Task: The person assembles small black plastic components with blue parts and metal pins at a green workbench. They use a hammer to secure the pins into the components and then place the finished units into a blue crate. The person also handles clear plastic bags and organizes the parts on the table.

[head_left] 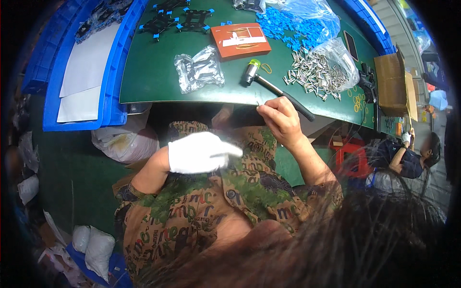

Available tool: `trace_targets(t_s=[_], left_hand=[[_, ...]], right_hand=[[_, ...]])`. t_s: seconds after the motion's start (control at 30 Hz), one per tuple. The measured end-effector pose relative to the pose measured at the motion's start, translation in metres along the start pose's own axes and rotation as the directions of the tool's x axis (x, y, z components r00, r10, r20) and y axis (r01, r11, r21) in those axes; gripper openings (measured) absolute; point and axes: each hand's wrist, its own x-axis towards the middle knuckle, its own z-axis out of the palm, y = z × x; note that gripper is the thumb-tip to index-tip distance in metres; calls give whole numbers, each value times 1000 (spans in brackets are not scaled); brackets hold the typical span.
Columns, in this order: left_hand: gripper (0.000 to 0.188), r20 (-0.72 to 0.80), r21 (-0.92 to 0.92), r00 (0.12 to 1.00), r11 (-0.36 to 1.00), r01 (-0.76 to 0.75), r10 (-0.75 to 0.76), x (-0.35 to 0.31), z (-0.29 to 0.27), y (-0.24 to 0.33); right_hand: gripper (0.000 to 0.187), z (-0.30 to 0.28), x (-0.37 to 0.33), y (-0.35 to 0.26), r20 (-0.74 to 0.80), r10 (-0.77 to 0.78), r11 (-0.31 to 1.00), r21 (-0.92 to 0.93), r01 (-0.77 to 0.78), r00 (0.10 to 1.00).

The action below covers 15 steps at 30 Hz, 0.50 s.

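Observation:
My bare right hand [283, 117] is raised at the table's front edge, thumb and fingertips pinched together. A small thin metal piece [258, 102] sticks out of that pinch; its exact kind is too small to tell. My left hand [198, 153], in a white glove, is over my lap, apart from the right. Motion and glare smear its fingers, so whether it holds anything is unclear. A hammer [273, 86] with a yellow-green tip and black grip lies just beyond my right hand. Farther right lies a heap of small metal cylinders [314, 72], partly under a clear plastic bag [343, 60].
On the green table [149, 86] are a bagged black part [199, 69], an orange box [241, 41], black frames with blue corners [194, 19] and blue pieces [283, 29]. A blue bin [108, 81] stands left, a carton [391, 77] right. A co-worker [408, 153] sits at right.

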Motion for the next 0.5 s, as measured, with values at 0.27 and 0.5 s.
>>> trace_targets(t_s=[0.27, 0.5], left_hand=[[21, -587, -56, 793, 985, 163, -164, 18, 18, -27], [22, -601, -43, 781, 983, 179, -168, 18, 27, -29]], right_hand=[[24, 9, 12, -49, 119, 151, 874, 448, -189, 981], [23, 25, 15, -53, 164, 72, 908, 397, -133, 984]])
